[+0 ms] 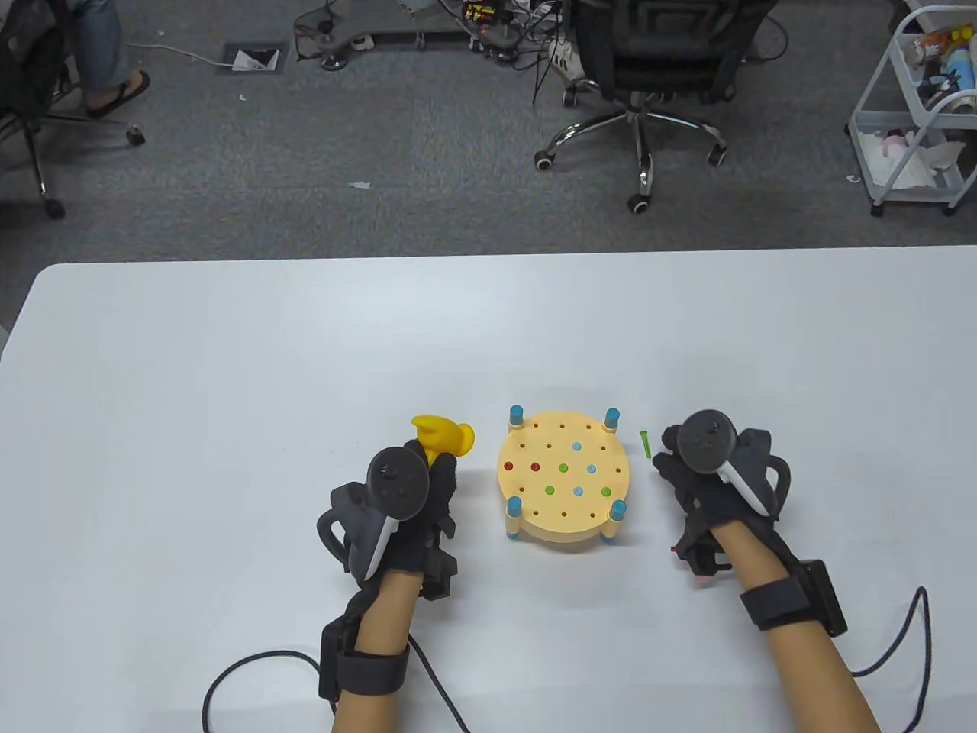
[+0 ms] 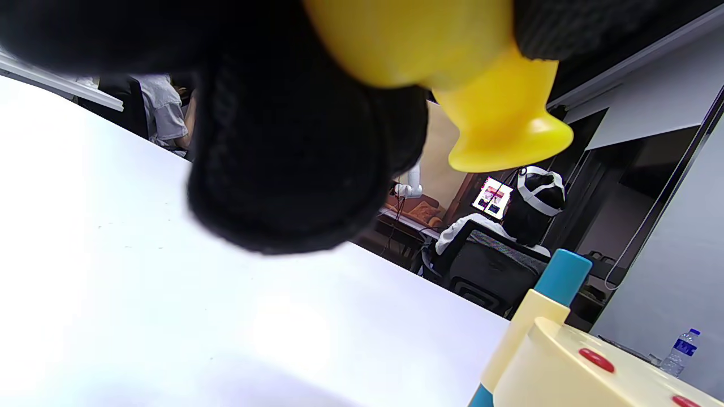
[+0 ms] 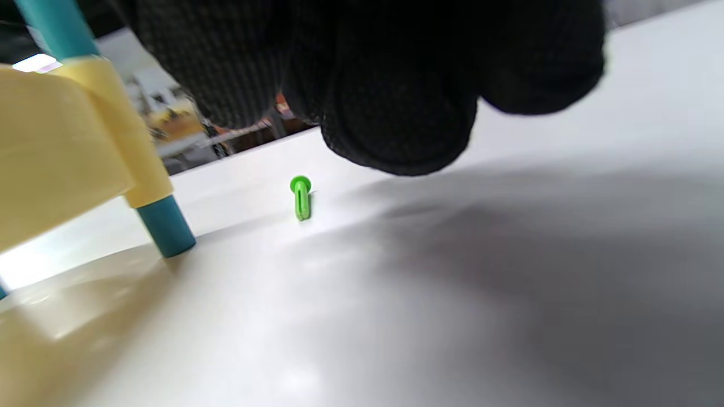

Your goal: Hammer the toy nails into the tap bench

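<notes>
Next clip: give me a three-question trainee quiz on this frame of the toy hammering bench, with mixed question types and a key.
1. True or false: the loose green plastic nail lies on the white table to the right of the round cream tap bench.
2. Which hand grips the yellow plastic toy hammer: A) the left hand, B) the right hand, C) neither?
3. Fill in: the bench stands on four ____-coloured legs.

Key: 1 true. 2 A. 3 blue (teal); in the right wrist view one leg meets the table near the nail.
</notes>
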Tool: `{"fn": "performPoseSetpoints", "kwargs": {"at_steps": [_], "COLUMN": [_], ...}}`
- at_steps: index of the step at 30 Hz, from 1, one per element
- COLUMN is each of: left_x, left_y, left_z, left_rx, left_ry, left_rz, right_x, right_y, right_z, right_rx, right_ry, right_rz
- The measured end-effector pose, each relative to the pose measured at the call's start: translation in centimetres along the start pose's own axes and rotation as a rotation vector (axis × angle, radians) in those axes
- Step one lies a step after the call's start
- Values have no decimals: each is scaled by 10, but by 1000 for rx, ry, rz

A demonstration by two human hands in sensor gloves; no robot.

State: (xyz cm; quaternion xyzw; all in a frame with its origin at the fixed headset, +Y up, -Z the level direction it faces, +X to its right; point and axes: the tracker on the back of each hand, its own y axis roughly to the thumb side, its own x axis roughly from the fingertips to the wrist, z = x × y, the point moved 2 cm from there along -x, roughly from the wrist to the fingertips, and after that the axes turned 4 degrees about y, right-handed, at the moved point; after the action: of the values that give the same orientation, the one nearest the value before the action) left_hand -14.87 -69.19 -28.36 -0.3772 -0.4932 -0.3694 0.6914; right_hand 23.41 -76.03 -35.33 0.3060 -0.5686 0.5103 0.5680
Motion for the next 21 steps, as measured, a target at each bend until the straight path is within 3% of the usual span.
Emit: {"fn": "performPoseSetpoints", "kwargs": {"at_steps": [3, 7, 9, 17, 21], "left_x": [-2, -4, -4, -3, -3], "left_y": [-3, -5, -6, -7, -9], "left_z": [1, 0, -1, -3, -3], "left_rx": [22, 37, 35, 19, 37], "left_ry": [-11, -34, -42, -50, -54], "left_rz": [5, 10, 12, 14, 20], "right_x": [-20, -36, -38, -30, -29], "right_y": [15, 28, 33, 46, 46], "right_z": [4, 23, 26, 29, 32], "right_rx": [-14, 153, 258, 420, 402], "right_ry": [34, 32, -73, -89, -58], "right_rz": [37, 64, 45, -29, -53]}}
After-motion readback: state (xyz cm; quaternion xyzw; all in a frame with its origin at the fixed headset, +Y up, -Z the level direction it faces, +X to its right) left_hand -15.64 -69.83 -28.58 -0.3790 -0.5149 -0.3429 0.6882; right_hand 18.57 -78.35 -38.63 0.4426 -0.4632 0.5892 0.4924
